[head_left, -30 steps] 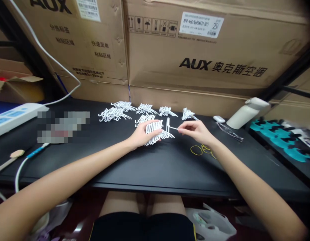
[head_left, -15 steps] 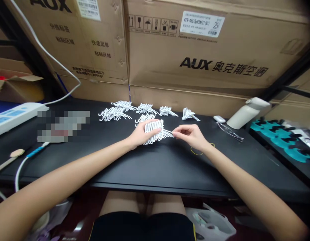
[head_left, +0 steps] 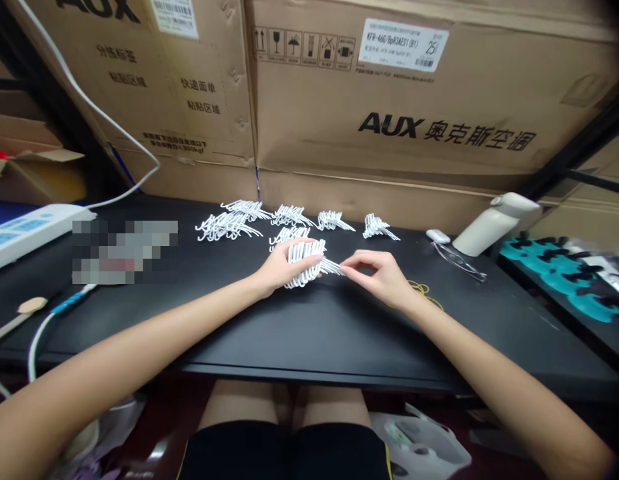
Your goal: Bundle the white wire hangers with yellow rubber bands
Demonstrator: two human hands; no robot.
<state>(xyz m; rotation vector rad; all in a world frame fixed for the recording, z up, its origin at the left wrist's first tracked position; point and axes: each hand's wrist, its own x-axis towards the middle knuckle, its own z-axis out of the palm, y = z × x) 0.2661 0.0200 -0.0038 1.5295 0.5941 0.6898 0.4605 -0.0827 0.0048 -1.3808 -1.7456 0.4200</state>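
Note:
A bundle of white hooks [head_left: 305, 259] is gripped in my left hand [head_left: 278, 270], just above the black table. The bent ends form a tight row under my thumb, and the straight ends stick out to the right. My right hand [head_left: 377, 275] pinches the tips of those straight ends between thumb and fingertips. Right behind the bundle, partly covered by my left hand, lies another pile of white hooks [head_left: 292, 235]. Yellow rubber bands [head_left: 420, 289] rest on the table beside my right wrist.
Several piles of white hooks [head_left: 229, 225] line the back of the table [head_left: 309, 333]. To the right are a white bottle [head_left: 494, 223], glasses [head_left: 459, 262] and a teal object [head_left: 564, 280]. A power strip [head_left: 37, 233] and cable lie left. Large cardboard boxes [head_left: 399, 160] stand behind.
My right hand has shifted slightly left, its fingertips closer to the bundle, and the straight ends now sit closer together. More of the yellow rubber bands shows. My left hand has hardly moved.

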